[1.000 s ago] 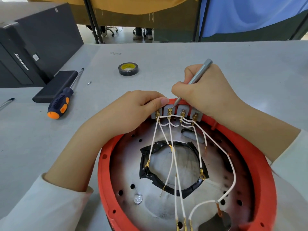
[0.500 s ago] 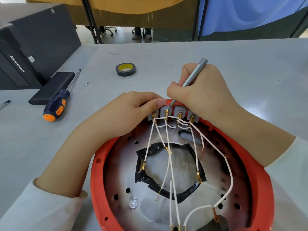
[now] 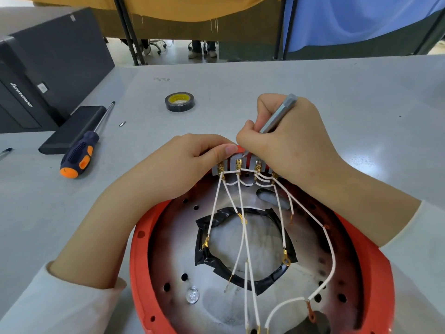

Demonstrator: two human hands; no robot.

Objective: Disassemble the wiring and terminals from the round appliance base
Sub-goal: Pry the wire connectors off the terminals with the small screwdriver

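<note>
In red base (image 3: 139, 256), white wires (image 3: 243, 237), brass terminals (image 3: 238, 163)

The round base (image 3: 142, 256) has an orange-red rim and a silvery inside with dark holes. White wires (image 3: 243, 239) end in gold terminals (image 3: 238, 163). A black tape ring (image 3: 207, 256) lines the middle. The screwdriver (image 3: 79, 155) is navy and orange; the tape roll (image 3: 179, 101) is black with a yellow core; the bench (image 3: 361, 92) is grey.

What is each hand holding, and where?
The right hand grips a thin grey tool around its lower shaft. The left hand grips the terminal block at its left end.
</note>
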